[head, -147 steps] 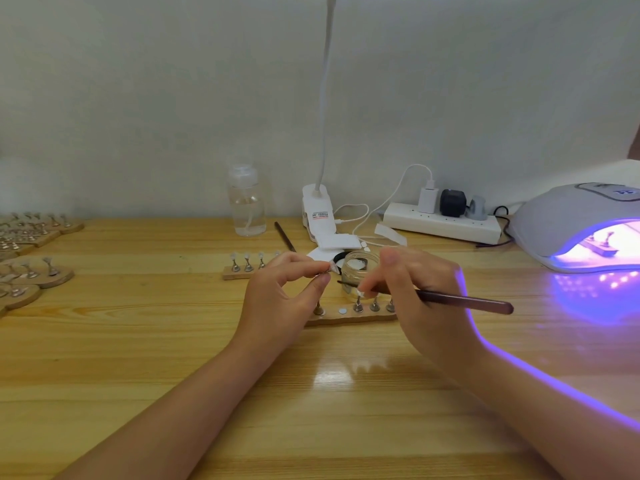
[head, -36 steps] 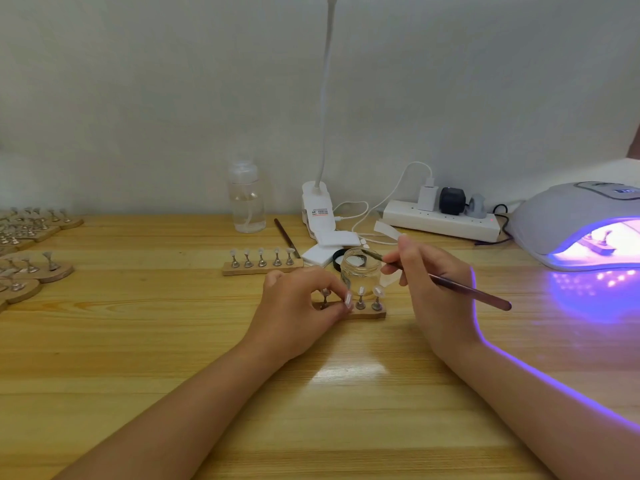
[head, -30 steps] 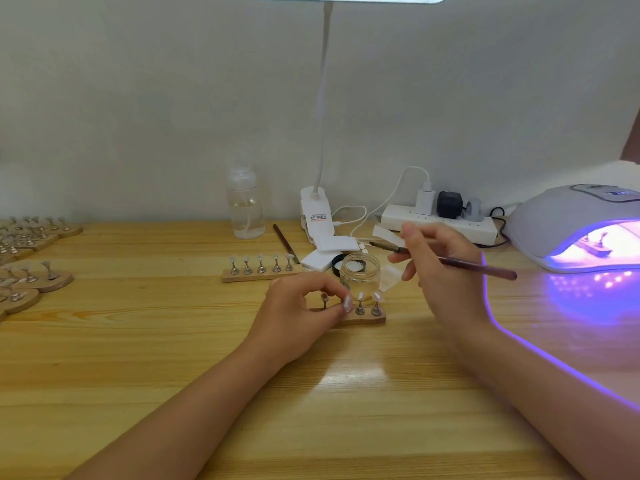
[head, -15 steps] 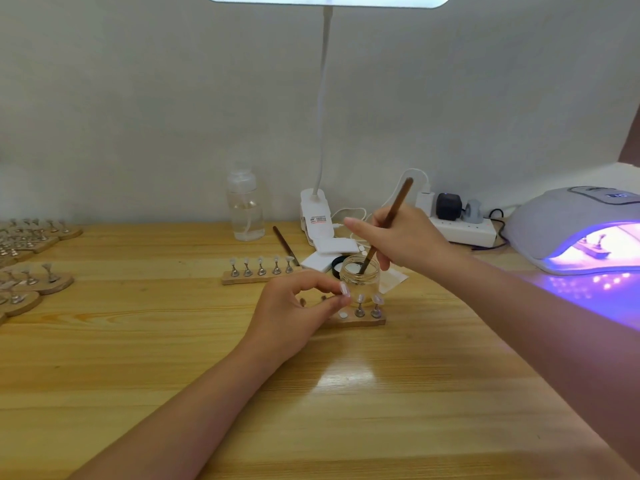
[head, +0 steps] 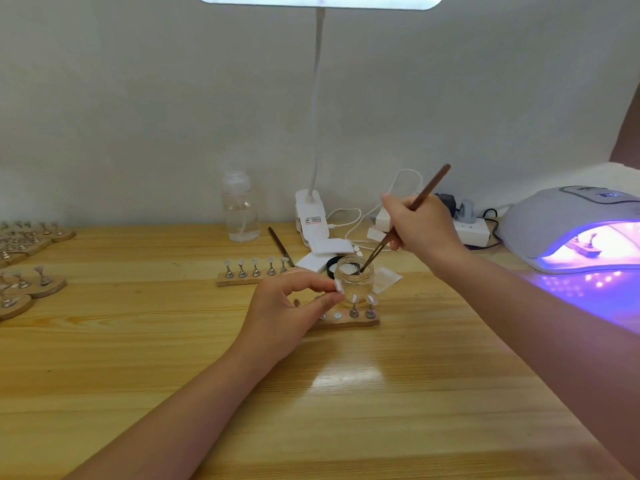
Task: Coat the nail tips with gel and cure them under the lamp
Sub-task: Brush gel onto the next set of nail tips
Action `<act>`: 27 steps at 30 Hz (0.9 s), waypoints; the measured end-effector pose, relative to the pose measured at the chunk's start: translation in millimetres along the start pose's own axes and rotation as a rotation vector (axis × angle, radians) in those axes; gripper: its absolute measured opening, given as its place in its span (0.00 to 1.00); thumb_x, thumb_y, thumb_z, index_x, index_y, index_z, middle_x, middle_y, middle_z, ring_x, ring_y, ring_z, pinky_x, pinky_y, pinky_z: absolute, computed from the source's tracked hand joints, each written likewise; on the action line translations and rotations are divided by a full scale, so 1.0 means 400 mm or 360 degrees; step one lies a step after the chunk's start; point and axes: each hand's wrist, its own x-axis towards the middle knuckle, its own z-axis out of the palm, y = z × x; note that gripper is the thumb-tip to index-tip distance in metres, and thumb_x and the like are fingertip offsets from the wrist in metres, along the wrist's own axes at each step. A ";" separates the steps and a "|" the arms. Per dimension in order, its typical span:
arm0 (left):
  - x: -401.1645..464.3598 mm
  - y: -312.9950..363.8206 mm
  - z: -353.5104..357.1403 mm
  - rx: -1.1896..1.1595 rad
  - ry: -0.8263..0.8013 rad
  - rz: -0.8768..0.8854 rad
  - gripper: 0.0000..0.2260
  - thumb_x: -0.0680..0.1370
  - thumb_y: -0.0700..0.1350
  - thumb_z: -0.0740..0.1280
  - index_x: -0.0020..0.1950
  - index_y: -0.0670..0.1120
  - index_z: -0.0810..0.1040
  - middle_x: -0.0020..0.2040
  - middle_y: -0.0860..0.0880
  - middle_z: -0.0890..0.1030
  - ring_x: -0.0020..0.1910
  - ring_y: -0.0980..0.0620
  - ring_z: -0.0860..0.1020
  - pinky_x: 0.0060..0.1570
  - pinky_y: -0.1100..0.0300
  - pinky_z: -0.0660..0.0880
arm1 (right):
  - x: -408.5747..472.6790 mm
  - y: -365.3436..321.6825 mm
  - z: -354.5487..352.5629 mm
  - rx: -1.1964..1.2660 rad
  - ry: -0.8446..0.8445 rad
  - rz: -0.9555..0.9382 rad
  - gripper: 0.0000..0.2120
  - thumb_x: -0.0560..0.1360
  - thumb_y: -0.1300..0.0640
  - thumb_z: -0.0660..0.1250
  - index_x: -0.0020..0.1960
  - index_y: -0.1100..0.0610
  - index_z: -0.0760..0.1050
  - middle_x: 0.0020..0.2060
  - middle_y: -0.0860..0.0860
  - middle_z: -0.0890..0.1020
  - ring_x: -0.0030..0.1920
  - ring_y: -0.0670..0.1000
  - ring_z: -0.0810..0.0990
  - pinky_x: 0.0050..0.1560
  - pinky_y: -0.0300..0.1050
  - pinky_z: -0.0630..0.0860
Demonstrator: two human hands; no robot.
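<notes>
A wooden bench fills the lower view, set against a pale wall. At its right edge stands a grey curing lamp, its mouth glowing violet over a small stand inside and spilling purple light onto the wood. A white clip lamp rises at the back, with a clear plastic bottle to its left and a white power strip to its right. Along the far left edge lie several wooden holders with metal pins. The right hand has its fingers curled round a brown brush, held steeply tilted with its tip down inside the open glass gel jar. The left hand, just left of the jar, pinches a single nail tip between thumb and forefinger, the other fingers loosely curled. In front of the jar a wooden strip carries two more tips upright on pins at its right end. Behind, a second strip holds a row of five tips.
</notes>
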 end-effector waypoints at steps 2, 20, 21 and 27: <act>0.000 0.001 0.000 -0.0008 0.0001 -0.0005 0.05 0.64 0.49 0.71 0.38 0.53 0.81 0.40 0.51 0.82 0.43 0.56 0.79 0.45 0.57 0.77 | 0.002 0.007 -0.005 0.0099 0.0005 0.0111 0.21 0.78 0.53 0.58 0.28 0.58 0.69 0.14 0.46 0.72 0.18 0.40 0.71 0.29 0.38 0.68; 0.001 0.004 -0.004 0.0055 0.0056 0.0064 0.10 0.68 0.36 0.72 0.38 0.52 0.80 0.39 0.54 0.82 0.43 0.59 0.79 0.46 0.71 0.72 | -0.093 0.012 -0.014 0.0733 0.0267 -0.0117 0.24 0.78 0.44 0.54 0.34 0.59 0.76 0.21 0.50 0.78 0.20 0.44 0.74 0.22 0.30 0.67; 0.001 0.004 -0.004 0.0053 0.0062 0.0054 0.10 0.68 0.36 0.72 0.38 0.51 0.81 0.39 0.55 0.82 0.43 0.60 0.79 0.47 0.71 0.72 | -0.113 0.013 -0.004 0.0779 0.0234 -0.0162 0.25 0.77 0.42 0.53 0.35 0.58 0.77 0.22 0.51 0.80 0.20 0.46 0.75 0.23 0.30 0.68; 0.002 0.001 -0.003 0.0026 0.0070 0.0034 0.07 0.68 0.36 0.72 0.39 0.48 0.82 0.39 0.55 0.82 0.42 0.61 0.79 0.48 0.70 0.72 | -0.183 0.029 0.039 0.0634 0.0119 -0.0616 0.16 0.77 0.43 0.58 0.38 0.49 0.79 0.31 0.43 0.82 0.33 0.42 0.80 0.34 0.30 0.71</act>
